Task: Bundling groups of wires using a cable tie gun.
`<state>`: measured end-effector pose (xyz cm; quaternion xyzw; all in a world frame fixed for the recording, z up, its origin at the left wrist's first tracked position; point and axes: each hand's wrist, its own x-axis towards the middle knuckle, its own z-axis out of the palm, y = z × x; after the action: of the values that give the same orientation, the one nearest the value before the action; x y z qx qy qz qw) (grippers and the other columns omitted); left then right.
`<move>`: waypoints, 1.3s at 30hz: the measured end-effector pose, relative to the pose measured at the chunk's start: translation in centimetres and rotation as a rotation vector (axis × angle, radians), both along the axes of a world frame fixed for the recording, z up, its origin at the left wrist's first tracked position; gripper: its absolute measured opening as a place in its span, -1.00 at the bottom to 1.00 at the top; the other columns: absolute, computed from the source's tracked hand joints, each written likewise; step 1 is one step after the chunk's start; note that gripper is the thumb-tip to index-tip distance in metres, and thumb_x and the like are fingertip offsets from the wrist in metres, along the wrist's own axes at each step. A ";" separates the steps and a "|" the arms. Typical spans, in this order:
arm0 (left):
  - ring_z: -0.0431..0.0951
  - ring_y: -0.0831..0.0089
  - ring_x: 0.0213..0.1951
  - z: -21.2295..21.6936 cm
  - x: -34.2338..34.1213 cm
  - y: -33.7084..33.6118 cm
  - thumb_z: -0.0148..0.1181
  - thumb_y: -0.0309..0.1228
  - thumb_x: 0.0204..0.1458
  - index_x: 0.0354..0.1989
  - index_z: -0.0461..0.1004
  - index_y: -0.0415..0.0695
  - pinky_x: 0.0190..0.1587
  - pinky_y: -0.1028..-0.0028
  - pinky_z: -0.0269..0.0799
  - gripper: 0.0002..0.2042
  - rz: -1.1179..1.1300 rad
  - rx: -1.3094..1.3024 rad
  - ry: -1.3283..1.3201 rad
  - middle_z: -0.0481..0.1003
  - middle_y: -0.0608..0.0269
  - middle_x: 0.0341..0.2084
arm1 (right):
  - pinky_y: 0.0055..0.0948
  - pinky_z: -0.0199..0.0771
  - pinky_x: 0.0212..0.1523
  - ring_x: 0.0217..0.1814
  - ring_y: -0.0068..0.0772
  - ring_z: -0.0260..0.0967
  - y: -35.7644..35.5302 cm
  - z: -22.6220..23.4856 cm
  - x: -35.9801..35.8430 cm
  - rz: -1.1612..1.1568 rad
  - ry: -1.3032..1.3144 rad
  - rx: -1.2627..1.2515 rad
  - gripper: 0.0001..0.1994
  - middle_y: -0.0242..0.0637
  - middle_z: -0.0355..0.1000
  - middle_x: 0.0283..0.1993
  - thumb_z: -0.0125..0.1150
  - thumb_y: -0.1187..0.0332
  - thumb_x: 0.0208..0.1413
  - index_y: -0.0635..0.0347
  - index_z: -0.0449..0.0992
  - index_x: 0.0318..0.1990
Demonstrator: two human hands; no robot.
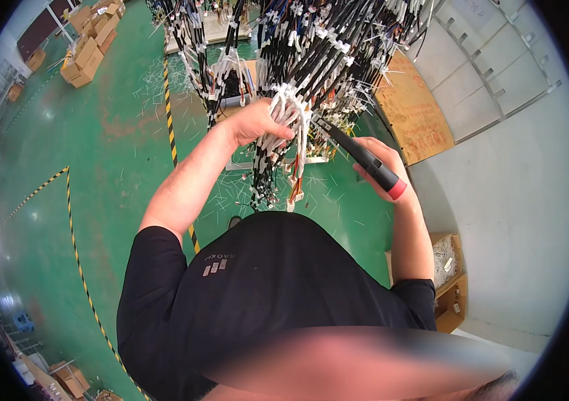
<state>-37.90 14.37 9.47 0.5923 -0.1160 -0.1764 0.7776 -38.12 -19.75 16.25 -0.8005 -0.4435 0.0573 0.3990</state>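
Observation:
My left hand (258, 121) is closed round a bundle of white-sleeved wires (290, 107), its thumb lying across the front. Loose ends with white connectors (292, 200) dangle below that bundle. My right hand (386, 167) grips a black cable tie gun (361, 155) with a red rear end. The gun's narrow nose points up and left, right beside the white wires; whether it touches them I cannot tell. Many black wire harnesses (311, 57) with white ties and connectors hang thickly around and beyond both hands.
A wooden board (415, 113) leans at the right by a pale wall (511, 187). Thin white offcuts litter the green floor (117, 160). Behind my right elbow stands a cardboard box (455, 284) with white scraps. More cardboard boxes (84, 63) lie at the far left, past striped tape (169, 113).

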 end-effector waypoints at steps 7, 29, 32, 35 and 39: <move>0.63 0.43 -0.29 0.3 0.1 0.5 0.57 -0.56 -0.10 0.04 0.50 -0.14 -0.27 0.37 0.63 -0.50 -0.056 0.008 0.055 0.59 0.28 -0.27 | -0.19 0.51 0.14 0.07 0.06 0.51 0.0 0.0 -0.1 0.008 0.006 -0.043 -0.58 -0.01 0.52 0.05 0.33 0.40 0.14 0.36 0.51 0.15; 0.63 0.47 -0.29 -0.4 1.1 3.1 0.46 -0.60 -0.07 0.01 0.53 -0.17 -0.26 0.43 0.60 -0.58 -0.095 -0.042 0.040 0.60 0.29 -0.25 | 0.01 0.23 0.38 0.21 -0.07 0.41 2.4 -5.6 -0.1 -0.330 -0.669 -0.033 -0.64 -0.21 0.48 0.06 0.29 0.39 -0.02 0.16 0.51 0.00; 0.57 0.51 -0.41 -1.2 2.0 4.2 0.47 -0.51 -0.05 -0.09 0.53 -0.19 -0.35 0.47 0.51 -0.66 -0.130 -0.061 0.058 0.56 0.31 -0.36 | -0.12 0.40 0.30 0.20 -0.03 0.43 2.6 -8.6 0.6 -0.452 -0.488 0.129 -0.58 -0.16 0.45 0.12 0.43 0.45 -0.01 0.23 0.48 0.05; 0.51 0.49 -0.49 -1.8 2.5 4.9 0.48 -0.52 -0.02 -0.06 0.55 -0.25 -0.42 0.47 0.43 -0.65 -0.144 -0.072 0.028 0.57 0.27 -0.41 | -0.21 0.44 0.25 0.24 -0.07 0.42 4.2 -9.0 0.2 -0.457 -0.229 0.269 -0.52 -0.12 0.41 0.21 0.46 0.44 0.03 0.19 0.45 0.13; 0.50 0.52 -0.47 -1.0 2.1 3.3 0.48 -0.48 -0.04 -0.15 0.53 -0.14 -0.41 0.47 0.42 -0.71 -0.099 -0.013 0.070 0.51 0.36 -0.46 | -0.07 -0.07 0.57 0.62 -0.14 0.05 6.3 -9.6 0.2 -0.273 0.385 0.761 -0.56 -0.12 0.25 0.48 0.39 0.53 0.00 0.11 0.46 0.07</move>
<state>-35.77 17.64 8.48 0.5742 -0.1193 -0.2344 0.7753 -37.88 -13.42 6.63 -0.6227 -0.2407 -0.0153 0.7444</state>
